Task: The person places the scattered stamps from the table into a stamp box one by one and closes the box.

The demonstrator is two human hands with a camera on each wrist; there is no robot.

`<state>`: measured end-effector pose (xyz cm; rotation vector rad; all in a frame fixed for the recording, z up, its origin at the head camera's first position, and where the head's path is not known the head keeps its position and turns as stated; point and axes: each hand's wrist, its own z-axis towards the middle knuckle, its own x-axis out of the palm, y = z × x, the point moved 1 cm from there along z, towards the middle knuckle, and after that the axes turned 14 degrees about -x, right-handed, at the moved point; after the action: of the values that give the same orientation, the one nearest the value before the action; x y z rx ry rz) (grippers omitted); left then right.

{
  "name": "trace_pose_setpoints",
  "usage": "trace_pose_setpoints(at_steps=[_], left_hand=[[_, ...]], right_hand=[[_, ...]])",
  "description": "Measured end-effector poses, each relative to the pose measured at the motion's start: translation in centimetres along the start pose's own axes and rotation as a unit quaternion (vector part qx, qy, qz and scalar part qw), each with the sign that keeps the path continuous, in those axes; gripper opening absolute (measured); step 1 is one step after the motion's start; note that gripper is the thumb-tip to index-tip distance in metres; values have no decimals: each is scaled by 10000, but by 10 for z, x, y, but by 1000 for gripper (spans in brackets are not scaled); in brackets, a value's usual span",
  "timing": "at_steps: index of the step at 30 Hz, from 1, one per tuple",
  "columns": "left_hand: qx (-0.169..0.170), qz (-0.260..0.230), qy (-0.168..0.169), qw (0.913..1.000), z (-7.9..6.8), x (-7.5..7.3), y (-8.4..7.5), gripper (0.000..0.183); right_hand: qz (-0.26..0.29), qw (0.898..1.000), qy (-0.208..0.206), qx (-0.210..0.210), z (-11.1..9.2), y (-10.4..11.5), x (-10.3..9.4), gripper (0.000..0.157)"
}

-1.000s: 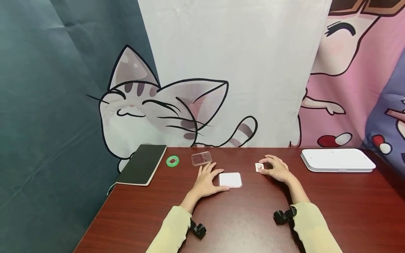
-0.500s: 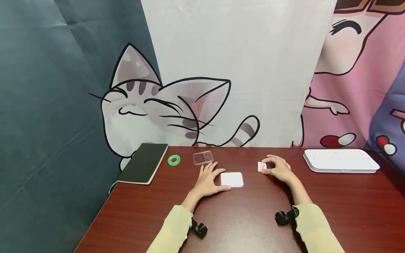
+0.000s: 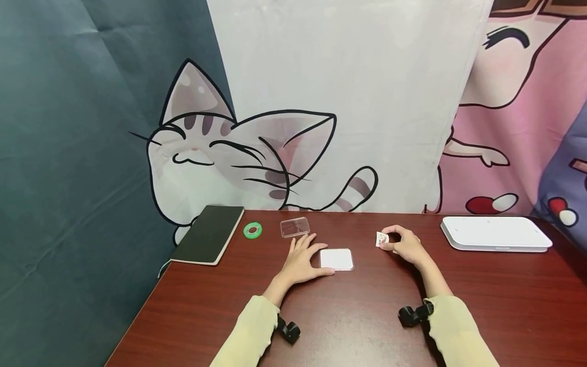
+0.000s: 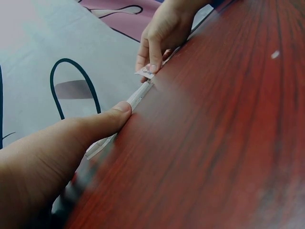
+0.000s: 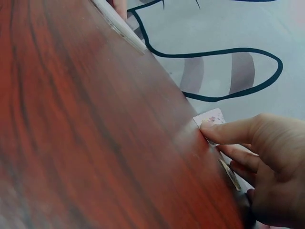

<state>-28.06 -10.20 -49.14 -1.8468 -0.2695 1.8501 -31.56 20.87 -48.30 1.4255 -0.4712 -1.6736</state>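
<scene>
My left hand point(image 3: 300, 261) spans a flat clear plastic case point(image 3: 337, 259) with a white insert, holding it at the table between thumb and index finger. Its other fingers are spread toward the back. The left wrist view shows the thumb along the edge of the case point(image 4: 141, 92). Thumb and fingertips of my right hand point(image 3: 404, 245) pinch a small white stamp point(image 3: 382, 239) with a reddish print. In the right wrist view the stamp point(image 5: 209, 118) stands tilted up, its lower part hidden by the thumb. A clear lid point(image 3: 295, 227) lies just behind my left fingertips.
A green tape roll point(image 3: 252, 230) and a black notebook point(image 3: 208, 234) lie at the back left of the brown table point(image 3: 348, 321). At the back right rests a white flat box point(image 3: 497, 234). A printed cloth point(image 3: 367, 102) hangs behind the table's back edge.
My right hand has tilted the stamp up slightly, shifting it a little to the right. The left hand stays on the case; the head view has drifted slightly.
</scene>
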Motion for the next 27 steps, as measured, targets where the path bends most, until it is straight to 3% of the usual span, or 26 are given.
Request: trace_pose_setpoints(at_steps=[9, 27], left_hand=[[-7, 46, -3, 10000, 0, 0, 1, 69], [-24, 19, 45, 10000, 0, -1, 0, 70]], right_hand=[[969, 9951, -174, 90, 0, 1, 1, 38], [954, 9933, -647, -124, 2, 4, -1, 34]])
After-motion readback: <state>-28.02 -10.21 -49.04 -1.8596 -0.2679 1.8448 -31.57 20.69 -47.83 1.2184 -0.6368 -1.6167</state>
